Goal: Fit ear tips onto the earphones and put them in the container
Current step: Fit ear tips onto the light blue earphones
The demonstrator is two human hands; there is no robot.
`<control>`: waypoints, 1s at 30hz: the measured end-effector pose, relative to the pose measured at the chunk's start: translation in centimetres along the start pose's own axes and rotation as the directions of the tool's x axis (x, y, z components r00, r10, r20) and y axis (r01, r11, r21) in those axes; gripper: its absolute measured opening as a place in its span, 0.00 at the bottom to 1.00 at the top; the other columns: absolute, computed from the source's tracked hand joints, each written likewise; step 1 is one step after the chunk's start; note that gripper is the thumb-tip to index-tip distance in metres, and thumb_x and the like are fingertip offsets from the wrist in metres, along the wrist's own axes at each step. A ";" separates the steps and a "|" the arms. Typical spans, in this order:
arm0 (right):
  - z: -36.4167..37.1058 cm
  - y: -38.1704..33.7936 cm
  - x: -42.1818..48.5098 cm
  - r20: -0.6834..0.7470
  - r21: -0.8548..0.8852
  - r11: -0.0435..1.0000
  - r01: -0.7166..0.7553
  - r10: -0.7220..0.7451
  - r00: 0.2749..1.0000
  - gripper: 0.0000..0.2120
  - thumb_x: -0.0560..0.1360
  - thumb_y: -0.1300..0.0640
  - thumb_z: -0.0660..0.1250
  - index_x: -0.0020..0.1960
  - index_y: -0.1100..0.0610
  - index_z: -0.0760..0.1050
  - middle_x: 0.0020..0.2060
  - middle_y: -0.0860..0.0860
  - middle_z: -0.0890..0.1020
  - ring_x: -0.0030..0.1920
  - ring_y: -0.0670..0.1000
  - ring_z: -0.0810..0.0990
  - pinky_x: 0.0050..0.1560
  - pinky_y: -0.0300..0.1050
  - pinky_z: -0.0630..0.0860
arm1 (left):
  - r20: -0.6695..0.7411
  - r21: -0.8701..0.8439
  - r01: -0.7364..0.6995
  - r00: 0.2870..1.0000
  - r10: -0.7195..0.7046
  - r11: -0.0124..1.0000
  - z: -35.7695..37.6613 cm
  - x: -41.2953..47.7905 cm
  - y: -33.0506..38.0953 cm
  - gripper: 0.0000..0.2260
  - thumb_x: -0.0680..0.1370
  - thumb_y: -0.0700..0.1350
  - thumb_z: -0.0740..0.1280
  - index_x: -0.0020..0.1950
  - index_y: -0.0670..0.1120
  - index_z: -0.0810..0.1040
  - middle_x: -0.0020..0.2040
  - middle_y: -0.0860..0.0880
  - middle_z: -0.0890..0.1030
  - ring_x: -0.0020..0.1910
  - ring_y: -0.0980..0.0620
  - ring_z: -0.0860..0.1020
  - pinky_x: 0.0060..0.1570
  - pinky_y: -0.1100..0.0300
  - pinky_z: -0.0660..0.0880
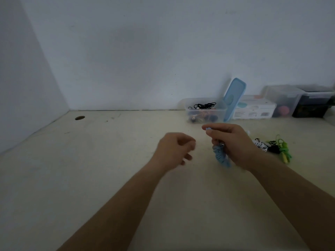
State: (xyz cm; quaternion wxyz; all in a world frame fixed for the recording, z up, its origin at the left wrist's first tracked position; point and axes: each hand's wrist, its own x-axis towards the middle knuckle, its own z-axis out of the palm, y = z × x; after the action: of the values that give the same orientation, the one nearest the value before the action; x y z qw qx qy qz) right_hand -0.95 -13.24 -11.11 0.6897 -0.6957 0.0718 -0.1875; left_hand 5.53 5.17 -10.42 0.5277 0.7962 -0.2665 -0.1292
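Work sits midway, we judge: our right hand (233, 142) pinches light-blue coiled earphones (222, 156); our left hand (174, 149) curls, contents unclear. Clear plastic container (220, 110) at the bench's (90, 160) far edge holds several.

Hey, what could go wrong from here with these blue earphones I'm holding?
1. The blue earphones hang as a loose coil from the right hand; the coil could unwind or snag.
2. The left hand is curled and blurred; if it pinches something small, that could drop unseen.
3. The blue lid stands tilted beside the container and may topple if bumped.
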 end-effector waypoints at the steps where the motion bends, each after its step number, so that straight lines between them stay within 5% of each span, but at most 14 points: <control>1: 0.0 0.0 0.3 0.003 -0.004 1.000 -0.008 0.008 1.000 0.07 0.75 0.62 0.71 0.52 0.58 0.85 0.32 0.54 0.75 0.33 0.48 0.70 0.38 0.44 0.71 | -0.074 0.063 -0.031 0.997 0.036 0.998 -1.2 0.4 -0.3 0.05 0.78 0.43 0.69 0.51 0.48 0.84 0.44 0.51 0.85 0.34 0.56 0.83 0.32 0.66 0.76; 4: 0.7 -0.1 1.5 -0.001 0.026 0.999 -0.035 0.035 0.999 0.08 0.77 0.64 0.69 0.53 0.59 0.84 0.28 0.50 0.73 0.31 0.47 0.68 0.33 0.41 0.70 | -0.211 0.312 -0.023 0.973 0.092 0.950 -4.6 1.8 -1.6 0.05 0.77 0.43 0.70 0.49 0.52 0.84 0.44 0.57 0.83 0.41 0.62 0.79 0.39 0.76 0.68; 13: 3.2 1.1 4.2 -0.003 0.126 0.990 -0.063 0.064 0.998 0.08 0.77 0.66 0.65 0.49 0.64 0.83 0.31 0.53 0.74 0.30 0.47 0.69 0.32 0.41 0.66 | -0.088 0.570 0.086 0.995 -0.044 0.817 -6.4 3.7 -4.1 0.06 0.75 0.48 0.73 0.51 0.53 0.85 0.44 0.58 0.80 0.45 0.59 0.78 0.47 0.66 0.70; 24: 2.6 2.0 4.1 -0.002 0.157 0.983 -0.096 0.098 0.995 0.09 0.76 0.65 0.65 0.48 0.61 0.84 0.31 0.52 0.75 0.30 0.48 0.70 0.32 0.42 0.68 | -0.088 0.557 0.090 0.995 -0.049 0.825 -5.5 4.2 -4.1 0.03 0.74 0.47 0.73 0.42 0.56 0.82 0.42 0.59 0.82 0.42 0.61 0.78 0.39 0.67 0.71; 30: 2.5 1.5 2.9 0.120 -0.061 0.998 0.001 0.007 0.993 0.08 0.76 0.65 0.68 0.49 0.58 0.85 0.33 0.53 0.81 0.31 0.47 0.73 0.33 0.38 0.73 | -0.153 0.407 -0.001 0.986 0.069 0.914 -6.6 3.3 -4.1 0.02 0.73 0.47 0.74 0.43 0.54 0.84 0.41 0.60 0.84 0.39 0.64 0.79 0.39 0.72 0.70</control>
State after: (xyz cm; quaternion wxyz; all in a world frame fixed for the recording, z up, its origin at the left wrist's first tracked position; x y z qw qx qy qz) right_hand 2.90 -11.99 -12.06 0.6717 -0.7262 0.0368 -0.1419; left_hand 12.70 9.68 -11.20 0.3737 0.8912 -0.2573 0.0044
